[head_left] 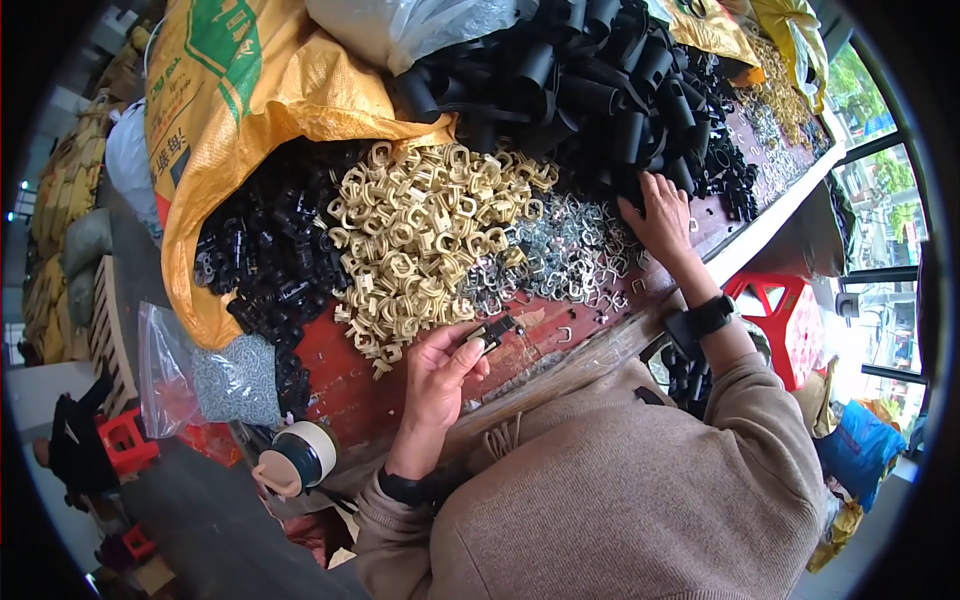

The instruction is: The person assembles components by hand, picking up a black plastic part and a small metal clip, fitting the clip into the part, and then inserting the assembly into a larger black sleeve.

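Note:
My left hand (440, 375) pinches a small black plastic part (492, 334) between thumb and fingers, above the red tabletop's (340, 385) near edge. To the right, my right hand (663, 222) reaches to the near edge of a heap of black plastic tubes (590, 95). Its thumb and fingers are apart, with the fingertips against the dark parts; no held piece shows. Between the hands lies a pile of small U-shaped metal clips (560, 250). Cream-coloured plastic rings (420, 230) are heaped beyond my left hand.
A yellow woven sack (290, 80) with glossy black parts (270, 240) at its mouth stands left. A clear bag of small metal pieces (237, 380) and a lidded cup (300, 455) sit at the near left corner. A red stool (775, 320) stands right; another person (80, 440) is far left.

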A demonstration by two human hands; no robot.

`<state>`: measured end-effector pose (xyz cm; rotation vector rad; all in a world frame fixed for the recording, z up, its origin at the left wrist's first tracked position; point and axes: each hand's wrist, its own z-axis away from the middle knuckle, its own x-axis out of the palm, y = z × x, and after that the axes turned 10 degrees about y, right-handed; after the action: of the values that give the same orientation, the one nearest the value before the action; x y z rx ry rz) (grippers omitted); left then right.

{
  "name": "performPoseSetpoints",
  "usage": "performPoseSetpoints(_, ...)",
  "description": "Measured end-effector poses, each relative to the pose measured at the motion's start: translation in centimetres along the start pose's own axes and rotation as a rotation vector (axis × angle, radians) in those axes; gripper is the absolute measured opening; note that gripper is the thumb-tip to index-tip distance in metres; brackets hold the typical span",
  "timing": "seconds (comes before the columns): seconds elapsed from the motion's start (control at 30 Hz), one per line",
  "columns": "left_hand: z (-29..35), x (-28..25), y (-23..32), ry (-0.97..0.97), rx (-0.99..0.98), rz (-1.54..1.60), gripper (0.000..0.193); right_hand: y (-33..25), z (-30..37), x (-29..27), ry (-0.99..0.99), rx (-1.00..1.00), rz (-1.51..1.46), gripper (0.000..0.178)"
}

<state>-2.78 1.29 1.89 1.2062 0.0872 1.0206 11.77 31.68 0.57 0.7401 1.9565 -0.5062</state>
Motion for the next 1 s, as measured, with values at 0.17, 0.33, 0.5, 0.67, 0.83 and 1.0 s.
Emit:
performPoseSetpoints(0.17, 0.4, -0.3, 0.0, 0.035, 0.006, 0.029, 0.03, 0.2, -1.2, -2.0, -0.275, -0.03, 0.065, 0.039)
performPoseSetpoints(0.33, 0.6, -0.2, 0.4, 0.031, 0.002, 0.061, 0.031, 0.7, 0.5, -4.9, -0.179, 0.124, -0.766, 0.042)
performPoseSetpoints(0.5, 0.3, 0.4, 0.9, 0.003, -0.016, 0.057, 0.031, -1.1, -0.2, -7.5, -0.328, 0.2, -1.174, 0.032)
performPoseSetpoints(0.67, 0.3, 1.8, 1.3, -0.007, -0.032, 0.069, 0.03, -6.2, 0.8, -7.0, -0.658, 0.223, -1.556, 0.033)
performPoseSetpoints(0.83, 0.4, 1.5, 1.3, -0.036, -0.046, 0.02, 0.033, -10.3, 1.6, -6.6, -0.981, 0.28, -1.554, 0.051)
performPoseSetpoints(1.0, 0.5, 1.1, 1.3, -0.02, -0.052, -0.064, 0.034, -11.4, 2.4, -6.4, -0.911, 0.108, -1.588, 0.05)
